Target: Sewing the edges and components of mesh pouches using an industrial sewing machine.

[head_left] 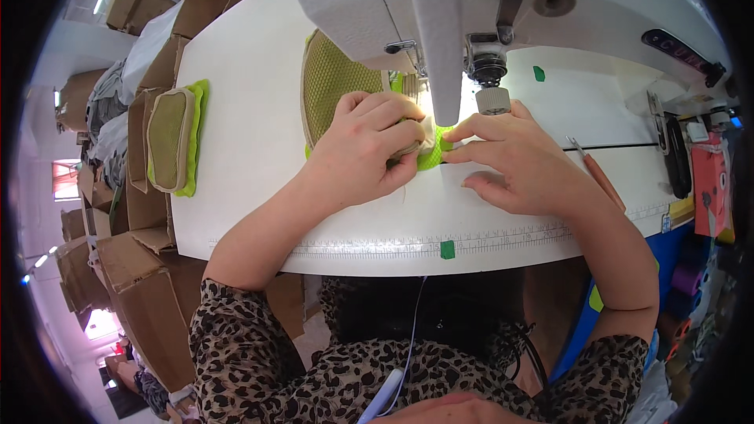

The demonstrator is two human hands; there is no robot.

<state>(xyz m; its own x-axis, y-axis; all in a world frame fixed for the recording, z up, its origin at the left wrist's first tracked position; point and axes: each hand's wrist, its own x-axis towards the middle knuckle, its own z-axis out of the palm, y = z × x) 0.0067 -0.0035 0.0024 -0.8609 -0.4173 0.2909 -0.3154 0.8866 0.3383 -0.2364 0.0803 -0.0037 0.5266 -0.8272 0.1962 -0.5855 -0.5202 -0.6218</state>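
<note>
Under the head of the white sewing machine (444,39) lies an olive mesh fabric piece (338,71) with beige edging and a bright yellow-green layer (430,159). My left hand (369,141) has its fingers curled on the beige-edged part beside the needle area, gripping the fabric. On the other side, my right hand (514,157) rests its outstretched fingertips against the yellow-green edge, thumb apart. The machine head hides the needle and presser foot. At the table's left lies a smaller olive mesh piece (169,141) with beige edging and a yellow-green backing.
A ruler strip (377,249) runs along the front of the white table (243,110). An orange-handled pointed tool (603,180) lies by my right forearm. Black thread snips (675,157) and a red box (709,188) stand farther right. Cardboard boxes (145,290) crowd the left side.
</note>
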